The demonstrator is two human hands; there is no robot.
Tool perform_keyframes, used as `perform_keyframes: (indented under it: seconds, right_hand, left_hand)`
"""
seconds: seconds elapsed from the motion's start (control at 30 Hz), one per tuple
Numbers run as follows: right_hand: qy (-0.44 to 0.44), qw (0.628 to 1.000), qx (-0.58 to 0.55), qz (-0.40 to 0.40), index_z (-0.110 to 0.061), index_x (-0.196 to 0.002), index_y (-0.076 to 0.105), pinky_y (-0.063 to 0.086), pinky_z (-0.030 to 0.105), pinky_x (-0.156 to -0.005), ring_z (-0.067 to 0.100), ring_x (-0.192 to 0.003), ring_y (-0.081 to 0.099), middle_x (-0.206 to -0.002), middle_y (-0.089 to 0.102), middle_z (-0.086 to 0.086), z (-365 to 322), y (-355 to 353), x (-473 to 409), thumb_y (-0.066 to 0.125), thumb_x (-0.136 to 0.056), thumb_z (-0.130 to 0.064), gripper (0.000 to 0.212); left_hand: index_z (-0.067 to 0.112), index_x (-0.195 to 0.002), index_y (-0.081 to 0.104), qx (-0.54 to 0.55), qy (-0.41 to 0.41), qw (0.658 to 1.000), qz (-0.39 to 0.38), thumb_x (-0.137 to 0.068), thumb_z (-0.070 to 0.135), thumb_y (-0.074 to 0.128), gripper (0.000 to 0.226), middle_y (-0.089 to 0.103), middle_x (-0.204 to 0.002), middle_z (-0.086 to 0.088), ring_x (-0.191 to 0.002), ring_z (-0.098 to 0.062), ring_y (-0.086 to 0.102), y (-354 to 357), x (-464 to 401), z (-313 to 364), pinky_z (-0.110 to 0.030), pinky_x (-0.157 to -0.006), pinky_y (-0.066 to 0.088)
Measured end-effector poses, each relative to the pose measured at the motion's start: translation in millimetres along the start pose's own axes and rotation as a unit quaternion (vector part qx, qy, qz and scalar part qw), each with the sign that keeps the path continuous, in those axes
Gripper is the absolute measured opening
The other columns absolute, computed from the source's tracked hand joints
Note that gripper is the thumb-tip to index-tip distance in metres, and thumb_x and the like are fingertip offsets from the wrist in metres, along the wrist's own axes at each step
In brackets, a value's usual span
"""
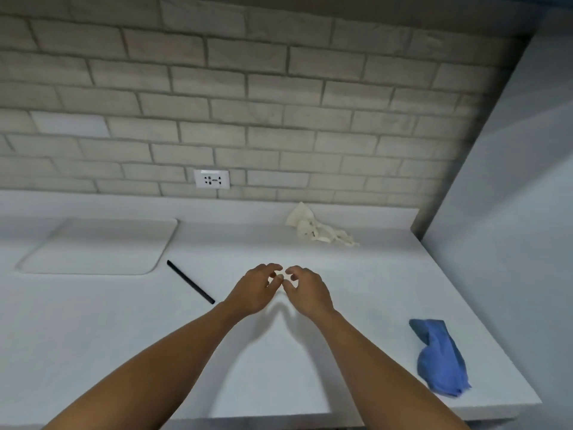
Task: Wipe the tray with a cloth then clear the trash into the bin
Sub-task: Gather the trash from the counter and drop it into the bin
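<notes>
- Both hands, left hand (254, 290) and right hand (307, 290), loosely curled over the desk (279, 367), fingertips nearly meeting, grasping nothing discernible.
- Blue cloth (440, 355) near desk edge: could slide off.
- White tray (96, 246) against white desk: easily part-wiped.

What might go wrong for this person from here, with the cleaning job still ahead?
The blue cloth lies near the counter's right edge, so a careless grab might knock it off. The black stick lies loose beside the white tray and may roll when wiped near. The crumpled paper sits far back, easy to overlook. No bin is in view.
</notes>
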State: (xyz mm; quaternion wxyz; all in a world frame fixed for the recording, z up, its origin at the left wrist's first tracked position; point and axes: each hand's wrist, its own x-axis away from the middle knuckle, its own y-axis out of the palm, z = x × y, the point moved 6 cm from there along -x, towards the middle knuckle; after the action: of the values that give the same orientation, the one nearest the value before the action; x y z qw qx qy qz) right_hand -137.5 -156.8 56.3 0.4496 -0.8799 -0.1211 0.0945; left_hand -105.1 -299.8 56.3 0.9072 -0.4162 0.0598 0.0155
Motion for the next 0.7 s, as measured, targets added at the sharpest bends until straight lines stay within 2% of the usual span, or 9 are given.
perform_keyframes:
  seconds: [0.17, 0.27, 0.4, 0.57, 0.7]
  right_hand:
    - [0.018, 0.995, 0.075, -0.057, -0.025, -0.138, 0.048, 0.046, 0.035, -0.097, 0.020, -0.126, 0.049, -0.136, 0.052, 0.000, 24, 11, -42, 0.051, -0.094, -0.037, 0.046]
    - [0.050, 0.991, 0.083, -0.089, -0.019, -0.147, 0.039, 0.038, 0.036, -0.107, 0.024, -0.138, 0.036, -0.154, 0.033, 0.002, 52, 0, -71, 0.050, -0.093, -0.032, 0.056]
    - [0.059, 0.984, 0.119, -0.120, -0.013, -0.148, 0.033, 0.036, 0.038, -0.109, 0.030, -0.142, 0.028, -0.162, 0.011, 0.002, 84, -19, -116, 0.048, -0.093, -0.030, 0.060]
    - [0.051, 0.979, 0.137, -0.144, -0.013, -0.152, 0.025, 0.036, 0.039, -0.110, 0.031, -0.143, 0.026, -0.163, 0.008, 0.002, 110, -32, -160, 0.049, -0.094, -0.033, 0.066]
    - [0.042, 0.976, 0.138, -0.164, -0.013, -0.151, 0.025, 0.038, 0.040, -0.107, 0.033, -0.141, 0.028, -0.162, 0.010, 0.003, 124, -29, -182, 0.051, -0.092, -0.032, 0.067]
  left_hand:
    - [0.027, -0.133, 0.057, -0.024, -0.034, 0.999, -0.007, -0.100, 0.044, 0.048, 0.038, 0.063, -0.120, 0.001, -0.096, -0.012, 0.064, 3, -25, -25, -0.030, -0.091, 0.050]
    - [0.024, -0.135, 0.056, -0.041, -0.053, 0.998, -0.004, -0.101, 0.042, 0.049, 0.040, 0.060, -0.125, -0.001, -0.107, -0.017, 0.062, 9, -51, -26, -0.030, -0.095, 0.047]
    - [0.019, -0.139, 0.054, -0.073, -0.067, 0.995, -0.007, -0.101, 0.041, 0.049, 0.044, 0.053, -0.138, -0.002, -0.117, -0.019, 0.059, 15, -99, -20, -0.027, -0.102, 0.043]
    - [0.015, -0.145, 0.048, -0.103, -0.061, 0.993, 0.003, -0.102, 0.039, 0.047, 0.050, 0.040, -0.153, -0.005, -0.137, -0.019, 0.045, 28, -160, -5, -0.027, -0.110, 0.035]
    - [0.015, -0.149, 0.042, -0.119, -0.079, 0.990, -0.020, -0.102, 0.043, 0.044, 0.055, 0.026, -0.161, -0.005, -0.139, -0.021, 0.043, 39, -197, 1, -0.031, -0.112, 0.037]
